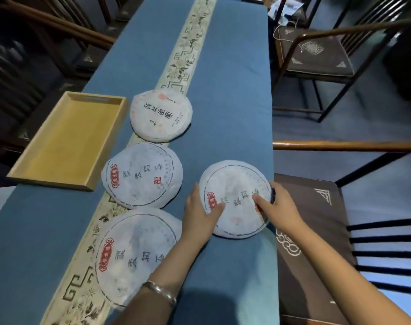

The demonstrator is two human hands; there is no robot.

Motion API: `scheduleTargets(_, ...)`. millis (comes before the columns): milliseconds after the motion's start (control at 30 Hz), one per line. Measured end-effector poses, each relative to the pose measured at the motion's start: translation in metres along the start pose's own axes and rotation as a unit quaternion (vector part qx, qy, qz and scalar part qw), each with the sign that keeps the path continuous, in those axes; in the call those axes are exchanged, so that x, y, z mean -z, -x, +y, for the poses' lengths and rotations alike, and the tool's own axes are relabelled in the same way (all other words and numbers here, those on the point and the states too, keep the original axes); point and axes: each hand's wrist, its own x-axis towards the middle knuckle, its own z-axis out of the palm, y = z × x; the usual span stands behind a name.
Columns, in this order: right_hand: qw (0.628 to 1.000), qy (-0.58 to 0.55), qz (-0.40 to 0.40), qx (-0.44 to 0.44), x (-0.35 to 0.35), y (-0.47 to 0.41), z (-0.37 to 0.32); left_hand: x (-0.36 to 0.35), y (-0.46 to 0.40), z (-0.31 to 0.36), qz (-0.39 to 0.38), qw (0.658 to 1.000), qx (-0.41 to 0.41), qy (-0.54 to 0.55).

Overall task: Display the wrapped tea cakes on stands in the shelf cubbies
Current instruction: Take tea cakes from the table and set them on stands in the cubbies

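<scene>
Several round tea cakes in white printed paper lie flat on a blue tablecloth. One tea cake sits near the table's right edge, and both my hands grip it. My left hand holds its left rim with the thumb on top. My right hand holds its right rim, thumb across the printed face. Another cake lies in the middle, one farther back, and a third lies nearest, partly under my left forearm. No stands or shelf cubbies are in view.
A shallow wooden tray sits on the table's left side. A patterned cream runner runs down the table's length. Dark wooden chairs stand on both sides; the nearest, with a brown cushion, is just right of the table edge.
</scene>
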Motion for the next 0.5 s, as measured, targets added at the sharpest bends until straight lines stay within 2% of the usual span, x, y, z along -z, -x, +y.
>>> scheduleTargets(133, 0.991, -0.094, -0.044, -0.08, 0.011, 0.009, -0.007, 0.003, 0.001, 0.0, -0.005, 0.997, 0.012, 0.08)
scheduleTargets(233, 0.976, -0.163, -0.094, -0.112, 0.022, 0.027, -0.013, 0.016, 0.021, 0.007, -0.037, 0.993, 0.009, 0.112)
scheduleTargets(333, 0.951, -0.249, -0.127, -0.134, 0.032, 0.052, -0.017, 0.031, 0.04, 0.011, -0.066, 0.99, 0.003, 0.127)
scheduleTargets(500, 0.897, -0.38, -0.172, -0.146, 0.044, 0.1, -0.032, 0.061, 0.079, 0.036, -0.07, 0.981, 0.013, 0.178)
